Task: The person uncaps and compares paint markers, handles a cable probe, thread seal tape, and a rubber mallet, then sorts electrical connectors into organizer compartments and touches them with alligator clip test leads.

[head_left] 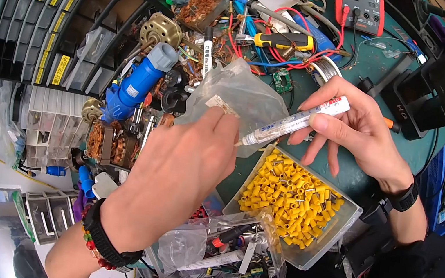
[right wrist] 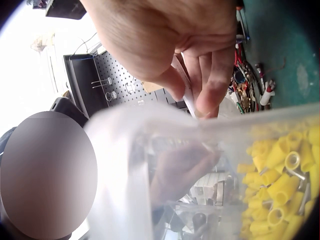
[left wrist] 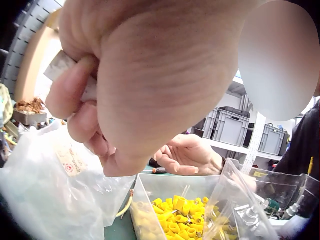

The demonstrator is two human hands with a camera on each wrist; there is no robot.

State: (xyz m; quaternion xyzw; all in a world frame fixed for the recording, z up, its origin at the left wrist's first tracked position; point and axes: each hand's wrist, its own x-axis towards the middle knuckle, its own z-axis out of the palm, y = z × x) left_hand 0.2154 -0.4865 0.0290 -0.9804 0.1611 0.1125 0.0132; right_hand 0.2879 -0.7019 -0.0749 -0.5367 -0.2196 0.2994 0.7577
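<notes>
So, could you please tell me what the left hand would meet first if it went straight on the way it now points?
Most likely the cloudy plastic bag, which shows just past the fingers of the left hand, though depth is unclear and it might pass above.

Blue lettering on the slim white pen (head_left: 296, 122) above the green worktop (head_left: 240, 172) reads "Sipa"; its red print is too small. Toward the worktop's right edge, the black plastic holder (head_left: 434, 95) bears a handwritten "H" and an unclear second letter. Beyond the left edge, a yellow rectangular label (head_left: 60, 70) on the grey drawer rack (head_left: 45, 6) ends "20芯片".
</notes>
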